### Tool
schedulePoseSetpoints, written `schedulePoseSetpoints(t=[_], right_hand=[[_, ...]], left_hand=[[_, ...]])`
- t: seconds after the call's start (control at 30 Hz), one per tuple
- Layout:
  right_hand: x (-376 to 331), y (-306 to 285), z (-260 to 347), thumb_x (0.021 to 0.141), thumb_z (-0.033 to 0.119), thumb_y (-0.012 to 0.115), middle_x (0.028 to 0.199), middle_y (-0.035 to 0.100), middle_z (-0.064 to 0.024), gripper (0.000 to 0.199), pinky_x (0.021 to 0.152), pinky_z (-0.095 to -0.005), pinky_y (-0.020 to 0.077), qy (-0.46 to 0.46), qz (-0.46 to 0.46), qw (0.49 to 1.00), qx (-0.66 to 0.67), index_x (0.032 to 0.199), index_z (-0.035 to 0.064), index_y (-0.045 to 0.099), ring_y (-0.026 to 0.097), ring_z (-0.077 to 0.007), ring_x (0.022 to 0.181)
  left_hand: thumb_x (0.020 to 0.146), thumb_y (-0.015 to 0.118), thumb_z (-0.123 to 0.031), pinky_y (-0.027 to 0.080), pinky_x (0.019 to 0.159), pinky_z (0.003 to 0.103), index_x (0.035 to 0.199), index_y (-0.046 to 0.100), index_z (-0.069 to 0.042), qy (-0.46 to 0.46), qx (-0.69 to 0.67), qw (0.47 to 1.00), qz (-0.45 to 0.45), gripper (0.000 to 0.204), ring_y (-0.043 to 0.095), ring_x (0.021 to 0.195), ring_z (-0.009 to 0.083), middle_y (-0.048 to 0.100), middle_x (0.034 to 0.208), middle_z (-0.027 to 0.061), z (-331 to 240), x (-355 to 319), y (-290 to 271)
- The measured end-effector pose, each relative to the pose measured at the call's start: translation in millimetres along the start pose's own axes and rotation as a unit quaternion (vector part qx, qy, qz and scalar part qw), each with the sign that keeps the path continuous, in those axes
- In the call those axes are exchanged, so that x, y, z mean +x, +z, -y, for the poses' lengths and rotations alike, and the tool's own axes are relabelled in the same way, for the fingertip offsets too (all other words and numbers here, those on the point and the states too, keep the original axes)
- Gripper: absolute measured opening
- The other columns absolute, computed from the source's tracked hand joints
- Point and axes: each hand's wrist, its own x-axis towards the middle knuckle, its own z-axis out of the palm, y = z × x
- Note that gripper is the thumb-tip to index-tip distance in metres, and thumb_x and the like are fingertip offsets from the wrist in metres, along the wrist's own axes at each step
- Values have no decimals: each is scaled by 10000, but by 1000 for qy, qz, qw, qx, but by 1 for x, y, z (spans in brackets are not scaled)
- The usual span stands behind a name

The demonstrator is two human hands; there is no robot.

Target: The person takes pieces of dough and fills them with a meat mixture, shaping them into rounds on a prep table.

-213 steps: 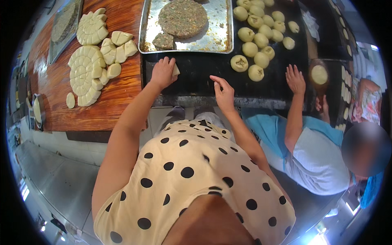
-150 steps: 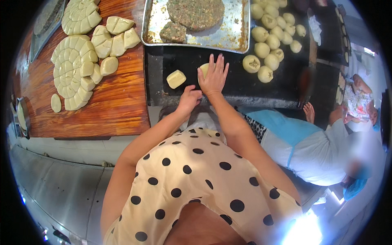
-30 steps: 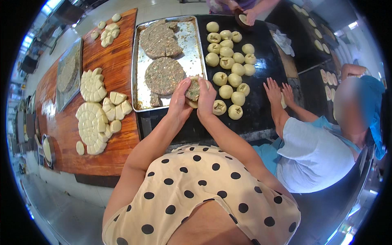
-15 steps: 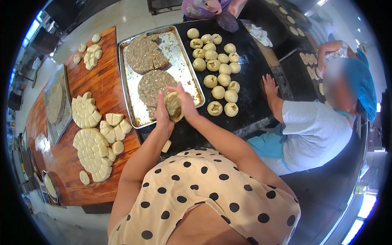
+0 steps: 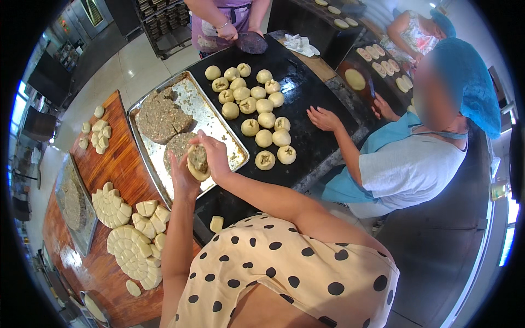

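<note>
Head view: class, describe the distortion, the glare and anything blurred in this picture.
Head view: fisheye bending curves the wooden board and black table toward a dark round rim; window glare burns out the far left and right edges; light sheens on the metal tray; a co-worker's face is blurred; both hands around the filled dough piece stay sharp.

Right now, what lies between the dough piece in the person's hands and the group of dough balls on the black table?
In the head view, a corner of the metal tray lies between the dough piece and the dough balls; beyond its rim is bare black table.
</note>
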Motion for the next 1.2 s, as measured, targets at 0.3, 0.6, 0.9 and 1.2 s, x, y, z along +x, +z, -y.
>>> schedulePoseSetpoints(t=[0.3,0.6,0.9,1.2], right_hand=[[-21,21,-22,883,63,627,1061,705,-106,220,955,-381,484,-335,1,894,-298,1088,52,705,649,-274,1046],[-5,11,-22,990,269,512,1233,635,-155,365,1116,-442,343,-174,51,951,-249,1256,42,615,552,-319,1207],[0,16,-27,963,170,515,1021,693,-149,242,946,-414,481,-325,76,857,-391,1049,45,703,646,-321,961],[3,44,-19,961,97,564,1006,711,-89,174,1015,-364,439,-215,57,951,-214,989,2,707,650,-201,980]], left_hand=[[923,517,-633,510,960,438,1365,475,-102,172,74,975,-117,692,593,1133,280,568,1266,109,28,-3,-17],[950,465,-630,501,948,387,1336,500,-121,65,-37,990,-122,640,582,1129,255,558,1250,99,4,-13,18],[971,402,-645,502,854,331,1282,532,-82,105,211,959,-155,656,591,1034,192,600,1176,69,11,29,-37],[1031,483,-381,476,926,293,1298,538,-81,211,-37,970,-119,405,567,1099,147,592,1203,41,10,23,-5]])
